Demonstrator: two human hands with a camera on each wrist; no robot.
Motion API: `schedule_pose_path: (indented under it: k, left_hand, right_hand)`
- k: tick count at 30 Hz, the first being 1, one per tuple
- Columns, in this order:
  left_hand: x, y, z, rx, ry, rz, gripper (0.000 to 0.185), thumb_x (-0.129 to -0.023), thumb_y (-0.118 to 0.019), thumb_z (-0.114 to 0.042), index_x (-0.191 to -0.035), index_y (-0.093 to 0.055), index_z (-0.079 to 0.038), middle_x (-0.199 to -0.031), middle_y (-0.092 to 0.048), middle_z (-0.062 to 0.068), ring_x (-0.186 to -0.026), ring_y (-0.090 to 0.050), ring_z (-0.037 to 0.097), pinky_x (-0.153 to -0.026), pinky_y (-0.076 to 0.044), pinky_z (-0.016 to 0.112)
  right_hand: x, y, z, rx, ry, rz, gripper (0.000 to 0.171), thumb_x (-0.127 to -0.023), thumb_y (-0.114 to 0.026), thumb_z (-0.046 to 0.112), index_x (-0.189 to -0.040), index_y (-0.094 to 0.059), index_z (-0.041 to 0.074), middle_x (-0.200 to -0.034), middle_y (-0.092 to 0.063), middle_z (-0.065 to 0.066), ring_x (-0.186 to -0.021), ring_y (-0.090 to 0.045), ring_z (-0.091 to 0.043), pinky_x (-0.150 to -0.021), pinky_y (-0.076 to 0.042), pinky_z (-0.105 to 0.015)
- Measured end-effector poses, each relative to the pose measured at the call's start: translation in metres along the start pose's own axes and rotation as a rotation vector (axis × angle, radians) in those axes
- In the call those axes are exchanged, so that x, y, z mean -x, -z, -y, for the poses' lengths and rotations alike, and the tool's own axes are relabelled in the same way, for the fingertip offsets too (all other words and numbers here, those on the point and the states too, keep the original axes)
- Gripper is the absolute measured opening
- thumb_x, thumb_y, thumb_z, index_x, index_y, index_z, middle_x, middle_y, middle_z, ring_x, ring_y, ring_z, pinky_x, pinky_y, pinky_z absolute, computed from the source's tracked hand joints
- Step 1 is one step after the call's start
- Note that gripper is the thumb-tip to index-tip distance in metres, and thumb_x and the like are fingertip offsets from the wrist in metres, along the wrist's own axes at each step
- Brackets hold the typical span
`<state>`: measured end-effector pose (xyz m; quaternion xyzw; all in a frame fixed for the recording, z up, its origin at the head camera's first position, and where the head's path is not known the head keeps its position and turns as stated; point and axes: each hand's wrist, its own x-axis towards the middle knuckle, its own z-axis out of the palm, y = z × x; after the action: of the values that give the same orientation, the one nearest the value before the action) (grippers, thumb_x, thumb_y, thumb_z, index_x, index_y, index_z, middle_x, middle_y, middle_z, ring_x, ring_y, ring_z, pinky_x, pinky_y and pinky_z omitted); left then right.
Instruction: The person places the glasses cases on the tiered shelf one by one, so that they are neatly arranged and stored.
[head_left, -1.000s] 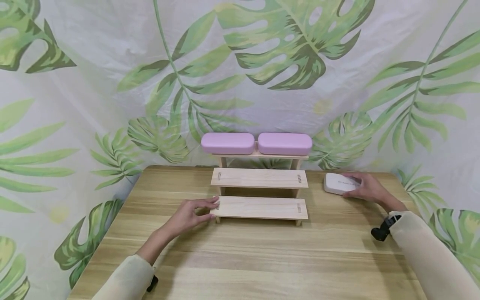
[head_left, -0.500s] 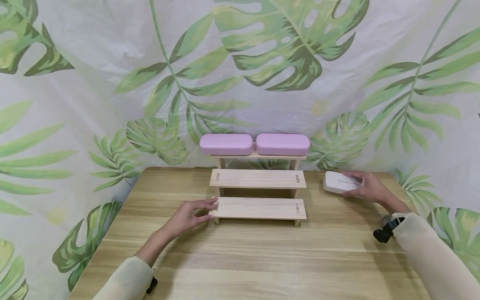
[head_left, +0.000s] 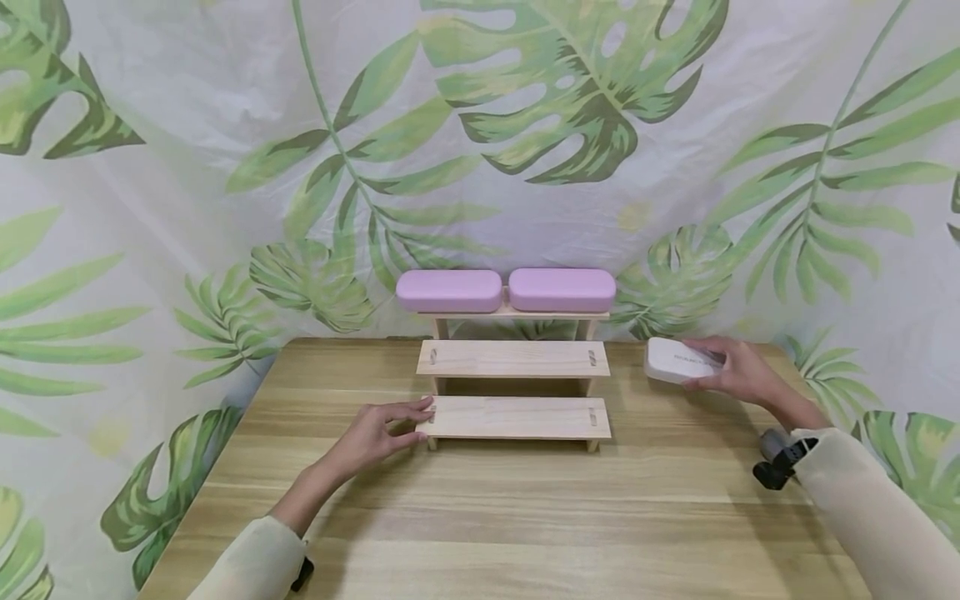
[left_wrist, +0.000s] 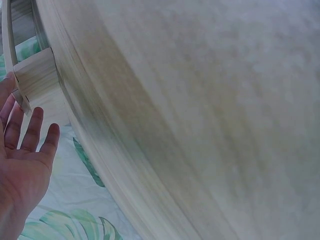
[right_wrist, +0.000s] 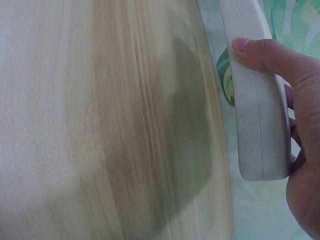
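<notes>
My right hand (head_left: 738,372) grips a white rounded case (head_left: 678,360) at the table's back right, fingers over its far side and thumb on the near side. Small lettering runs across its top, too small to read. In the right wrist view, a gap shows between the case (right_wrist: 260,115) and the tabletop. My left hand (head_left: 375,429) holds the left end of a three-tier wooden stand's (head_left: 517,417) lowest shelf between thumb and forefinger. The left wrist view shows its other fingers (left_wrist: 32,132) extended. Two pink rounded cases (head_left: 450,291) lie side by side on the top shelf.
The stand is on a wood-grain table (head_left: 480,517). A leaf-print cloth (head_left: 525,125) hangs behind it. Black wrist devices (head_left: 780,467) sit by the sleeves. Nothing lies on the middle and lowest shelves.
My right hand has raised the white case slightly off the tabletop. The left hand keeps its hold on the stand. The head view has shifted a little.
</notes>
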<state>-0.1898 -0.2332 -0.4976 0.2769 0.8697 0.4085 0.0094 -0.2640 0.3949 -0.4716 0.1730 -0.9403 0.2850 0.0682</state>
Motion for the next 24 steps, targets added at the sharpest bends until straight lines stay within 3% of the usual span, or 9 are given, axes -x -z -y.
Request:
schedule_pose_path:
  k: [7,18,24]
  left_hand:
    - [0.000,0.000,0.000,0.014,0.004,-0.002,0.036,-0.090,-0.085,-0.006,-0.125,-0.078,-0.009,-0.145,-0.065,0.005,-0.136,-0.061,0.032,-0.114,-0.047,0.049]
    - [0.000,0.000,0.000,-0.011,0.000,0.003,0.035,-0.090,-0.085,-0.007,-0.124,-0.078,-0.009,-0.144,-0.066,0.005,-0.134,-0.063,0.031,-0.114,-0.047,0.051]
    - [0.000,-0.001,0.000,-0.036,-0.010,-0.003,0.035,-0.090,-0.085,-0.007,-0.124,-0.078,-0.010,-0.144,-0.066,0.004,-0.133,-0.063,0.030,-0.114,-0.047,0.051]
  right_hand:
    - [-0.001,0.004,0.008,0.036,0.079,-0.050,0.073,-0.068,-0.102,0.027,-0.133,-0.075,0.007,-0.120,-0.076,-0.023,-0.100,-0.068,-0.031,-0.076,-0.044,-0.024]
    - [-0.002,0.012,0.026,0.067,0.121,-0.057,0.070,-0.069,-0.101,0.028,-0.131,-0.075,0.008,-0.122,-0.076,-0.021,-0.104,-0.070,-0.035,-0.077,-0.049,-0.034]
    - [-0.003,0.011,0.032,0.065,0.153,-0.071,0.069,-0.068,-0.101,0.025,-0.129,-0.076,0.007,-0.120,-0.077,-0.019,-0.104,-0.069,-0.032,-0.077,-0.048,-0.031]
